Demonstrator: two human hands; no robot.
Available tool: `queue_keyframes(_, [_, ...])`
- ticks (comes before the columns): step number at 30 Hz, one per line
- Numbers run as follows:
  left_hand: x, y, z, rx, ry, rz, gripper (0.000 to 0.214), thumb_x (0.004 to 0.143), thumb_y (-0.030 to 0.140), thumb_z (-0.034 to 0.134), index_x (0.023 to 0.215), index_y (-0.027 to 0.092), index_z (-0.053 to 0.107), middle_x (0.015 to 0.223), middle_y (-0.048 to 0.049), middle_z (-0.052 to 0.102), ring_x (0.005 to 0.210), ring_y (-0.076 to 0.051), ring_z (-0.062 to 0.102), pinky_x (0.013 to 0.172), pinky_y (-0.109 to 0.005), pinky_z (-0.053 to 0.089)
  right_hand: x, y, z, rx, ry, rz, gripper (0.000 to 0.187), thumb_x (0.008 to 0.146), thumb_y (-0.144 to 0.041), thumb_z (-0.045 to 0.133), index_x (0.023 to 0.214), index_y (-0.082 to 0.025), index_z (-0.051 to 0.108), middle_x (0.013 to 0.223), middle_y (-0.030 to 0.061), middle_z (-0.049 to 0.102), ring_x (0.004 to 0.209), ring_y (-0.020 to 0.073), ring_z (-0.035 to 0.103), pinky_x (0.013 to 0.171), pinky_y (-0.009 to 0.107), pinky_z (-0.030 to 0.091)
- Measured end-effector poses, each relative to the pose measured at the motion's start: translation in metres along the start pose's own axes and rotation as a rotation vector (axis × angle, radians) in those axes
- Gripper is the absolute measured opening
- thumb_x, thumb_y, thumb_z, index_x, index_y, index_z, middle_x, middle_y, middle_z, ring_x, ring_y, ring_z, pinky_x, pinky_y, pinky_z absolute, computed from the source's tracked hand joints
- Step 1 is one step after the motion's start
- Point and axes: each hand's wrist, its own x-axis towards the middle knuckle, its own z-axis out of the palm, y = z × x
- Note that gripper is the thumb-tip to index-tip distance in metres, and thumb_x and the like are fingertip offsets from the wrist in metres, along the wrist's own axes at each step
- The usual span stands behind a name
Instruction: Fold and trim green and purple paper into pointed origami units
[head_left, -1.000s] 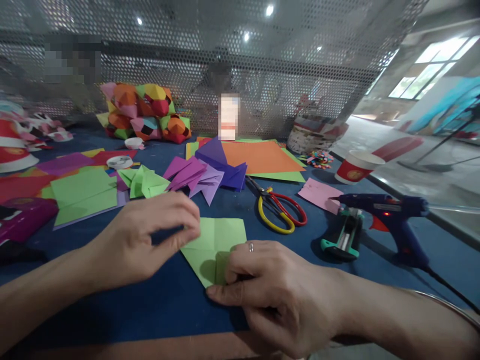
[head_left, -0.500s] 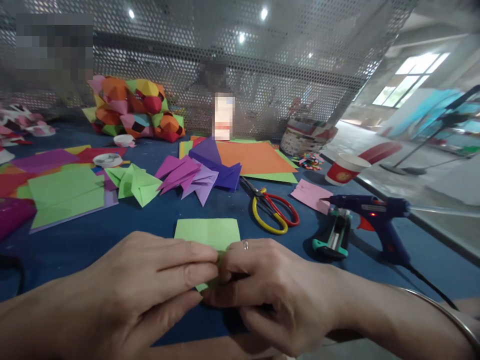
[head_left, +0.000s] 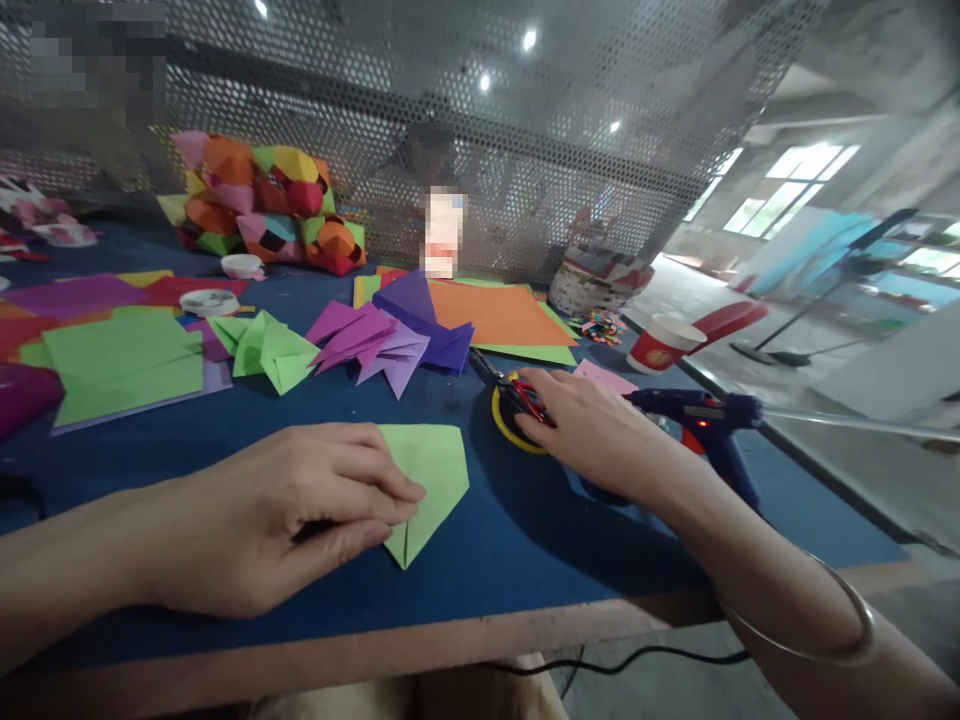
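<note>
The left hand (head_left: 277, 490) presses the folded light-green paper (head_left: 435, 470) onto the blue-topped counter (head_left: 480, 575), its grip loose, clasping nothing; uneven pressure could skew the folds. The right hand (head_left: 604, 425) covers part of the metal scissors (head_left: 511, 386) with 2 looped handles, 1 red, 1 yellow; whether its grip is closed, I cannot tell. A careless sweep could knock the dark-blue glue gun (head_left: 718, 412).

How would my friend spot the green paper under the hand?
Start with the dark blue tabletop, near the person's own side. There, the left hand rests on a light green folded paper. Unlike the green sheet and the spiky green origami piece farther back, it narrows to a point aimed at the person.
</note>
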Motion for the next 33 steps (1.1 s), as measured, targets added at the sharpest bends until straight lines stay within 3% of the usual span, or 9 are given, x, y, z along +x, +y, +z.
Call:
queue_keyframes(2, [-0.001,-0.004,-0.001,-0.01,0.008,0.007,0.029,0.116,0.017,0.061,0.119,0.024,0.09,0.126,-0.004,0.092,0.117,-0.023,0.083,0.098,-0.029,0.069,0.002,0.003,0.0,0.04,-0.01,0.002,0.04,0.11,-0.013,0.06,0.148,-0.008,0.069,0.133,0.024,0.083,0.123,0.038,0.081,0.09,0.038,0.054])
queue_keyframes(5, [-0.002,-0.008,-0.001,-0.022,0.008,0.04,0.028,0.115,0.015,0.064,0.123,0.025,0.089,0.126,-0.0029,0.092,0.114,-0.023,0.082,0.102,-0.032,0.065,0.002,0.008,0.0,0.182,0.055,0.01,0.048,0.099,-0.013,0.069,0.147,-0.012,0.069,0.107,0.0136,0.084,0.102,0.0318,0.08,0.076,0.033,0.046])
queue_keyframes(9, [-0.003,-0.013,0.0,-0.051,-0.009,0.057,0.03,0.113,0.012,0.066,0.126,0.026,0.089,0.124,-0.0015,0.092,0.114,-0.021,0.08,0.105,-0.03,0.06,-0.006,0.0,0.005,0.785,0.139,-0.174,0.031,0.103,-0.031,0.068,0.132,-0.022,0.067,0.07,-0.006,0.062,0.059,0.0183,0.06,0.057,0.028,0.039])
queue_keyframes(11, [-0.002,-0.016,0.0,-0.075,-0.019,0.065,0.03,0.111,0.008,0.068,0.123,0.025,0.088,0.123,-0.0008,0.092,0.115,-0.02,0.078,0.106,-0.028,0.057,-0.012,-0.015,0.011,1.137,0.001,-0.33,0.023,0.109,-0.046,0.064,0.119,-0.026,0.061,0.068,-0.0079,0.06,0.052,0.0161,0.057,0.052,0.027,0.043])
queue_keyframes(13, [0.0,-0.017,0.001,-0.1,-0.027,0.087,0.029,0.108,0.003,0.068,0.112,0.025,0.087,0.12,0.0012,0.091,0.109,-0.018,0.078,0.106,-0.027,0.054,-0.018,-0.034,0.019,1.295,-0.016,-0.432,0.025,0.105,-0.043,0.074,0.105,-0.027,0.055,0.072,-0.0068,0.064,0.058,0.0143,0.061,0.055,0.026,0.05])
queue_keyframes(18, [0.003,-0.018,0.003,-0.155,0.034,0.126,0.04,0.107,0.0,0.062,0.075,0.023,0.066,0.102,0.0017,0.089,0.105,-0.018,0.081,0.113,-0.029,0.054,-0.026,-0.062,0.028,1.371,-0.124,-0.627,0.024,0.106,-0.034,0.075,0.108,-0.027,0.052,0.077,-0.0067,0.066,0.065,0.0126,0.062,0.06,0.024,0.055])
queue_keyframes(22, [0.005,-0.019,0.006,-0.177,0.036,0.143,0.04,0.105,-0.004,0.061,0.078,0.024,0.066,0.101,0.0024,0.089,0.105,-0.017,0.083,0.117,-0.031,0.052,-0.024,-0.057,0.026,1.331,-0.12,-0.667,0.018,0.106,-0.023,0.071,0.112,-0.027,0.054,0.081,-0.0065,0.066,0.065,0.0122,0.062,0.06,0.023,0.057])
queue_keyframes(28, [0.004,-0.023,0.008,-0.224,0.004,0.149,0.035,0.107,-0.004,0.067,0.09,0.025,0.076,0.111,0.0032,0.091,0.111,-0.015,0.084,0.121,-0.028,0.048,-0.018,-0.052,0.026,1.379,-0.277,-0.723,0.017,0.112,-0.021,0.06,0.113,-0.031,0.046,0.072,-0.0102,0.068,0.061,0.0134,0.068,0.059,0.023,0.056])
queue_keyframes(33, [0.004,-0.023,0.01,-0.21,0.027,0.152,0.037,0.106,-0.005,0.065,0.084,0.024,0.071,0.101,0.0036,0.088,0.102,-0.013,0.082,0.119,-0.025,0.049,-0.015,-0.052,0.028,1.34,-0.265,-0.685,0.025,0.104,-0.014,0.061,0.112,-0.031,0.045,0.068,-0.0127,0.067,0.057,0.0131,0.068,0.058,0.023,0.056])
